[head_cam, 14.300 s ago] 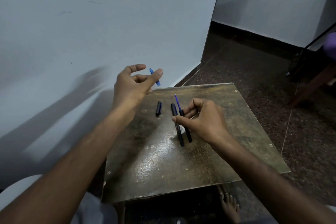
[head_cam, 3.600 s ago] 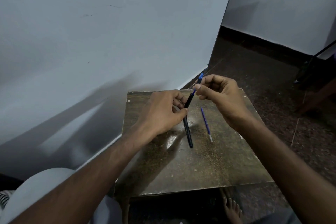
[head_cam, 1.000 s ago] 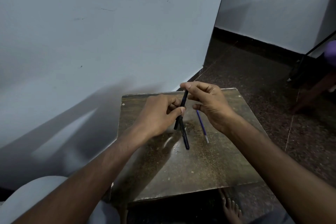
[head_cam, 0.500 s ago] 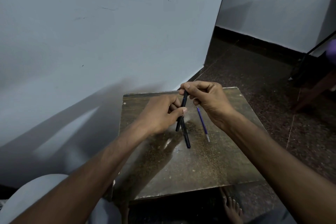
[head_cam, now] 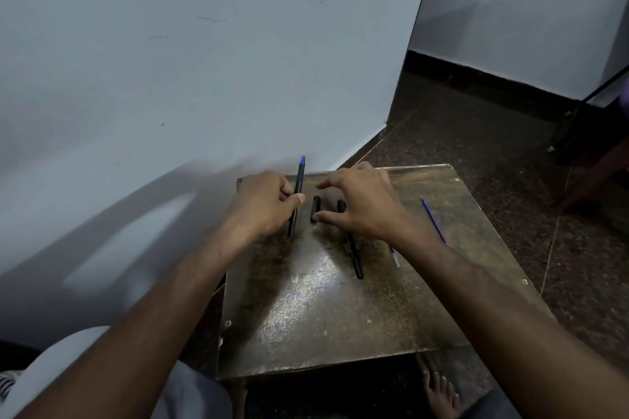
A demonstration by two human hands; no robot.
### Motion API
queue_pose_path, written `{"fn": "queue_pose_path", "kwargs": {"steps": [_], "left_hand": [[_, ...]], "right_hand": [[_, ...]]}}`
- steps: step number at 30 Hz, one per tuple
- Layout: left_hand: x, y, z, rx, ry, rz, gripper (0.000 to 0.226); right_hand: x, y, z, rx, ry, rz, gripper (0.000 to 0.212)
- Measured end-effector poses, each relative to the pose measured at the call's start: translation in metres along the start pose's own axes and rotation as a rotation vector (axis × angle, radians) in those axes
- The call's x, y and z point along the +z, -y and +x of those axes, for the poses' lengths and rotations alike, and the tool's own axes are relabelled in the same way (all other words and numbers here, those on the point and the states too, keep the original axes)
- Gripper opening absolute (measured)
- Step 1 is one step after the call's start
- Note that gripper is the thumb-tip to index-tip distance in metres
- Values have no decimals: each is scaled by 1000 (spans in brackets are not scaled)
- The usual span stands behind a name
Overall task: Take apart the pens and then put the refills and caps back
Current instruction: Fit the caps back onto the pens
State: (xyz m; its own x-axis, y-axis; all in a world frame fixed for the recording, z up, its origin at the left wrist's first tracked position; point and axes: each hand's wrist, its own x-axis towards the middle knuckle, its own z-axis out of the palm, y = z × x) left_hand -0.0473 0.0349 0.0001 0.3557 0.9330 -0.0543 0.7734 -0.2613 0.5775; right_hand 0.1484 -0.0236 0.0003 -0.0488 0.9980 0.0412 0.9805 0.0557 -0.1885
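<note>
My left grip [head_cam: 269, 204] clamps the pen [head_cam: 297, 190]; my right grip [head_cam: 354, 204], fingers apart, hovers over the cap [head_cam: 315, 208]. It looks light, stiff, slippery, so I'd pinch its middle.

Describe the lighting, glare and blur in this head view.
Head view: dim, cool light; a bright glare patch on the table near the black pen barrel; long arm shadows across the wall; right hand slightly motion-blurred; wide-angle bending at the edges.
</note>
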Motion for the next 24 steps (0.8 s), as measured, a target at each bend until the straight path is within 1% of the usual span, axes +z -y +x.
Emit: {"fn": "queue_pose_path", "kwargs": {"steps": [3,6,9,11,14,15,17,20,24], "left_hand": [[1,-1,-1,14,8,8,28],[1,-2,-1,25,16,2,27],[-1,0,-2,36,16,1,27],[-3,-1,-4,61,10,2,25],[-4,-7,-9,114,69,-57,24],[-4,-9,-11,128,95,-82,24],[-3,-14,-14,154,118,-93,25],[0,-16,-16,181,126,-65,28],[0,-18,-16,206,160,-58,25]], "right_hand": [[8,1,5,-72,-1,-32,65],[13,1,10,-147,-27,-37,52],[16,1,14,-182,-81,78,46],[13,-2,15,-108,-145,295,43],[5,-18,13,86,-214,778,30],[2,-24,12,116,-220,914,30],[-4,-35,9,127,-265,1064,35],[-10,-44,4,125,-346,1115,38],[-12,-45,-2,100,-407,1026,34]]}}
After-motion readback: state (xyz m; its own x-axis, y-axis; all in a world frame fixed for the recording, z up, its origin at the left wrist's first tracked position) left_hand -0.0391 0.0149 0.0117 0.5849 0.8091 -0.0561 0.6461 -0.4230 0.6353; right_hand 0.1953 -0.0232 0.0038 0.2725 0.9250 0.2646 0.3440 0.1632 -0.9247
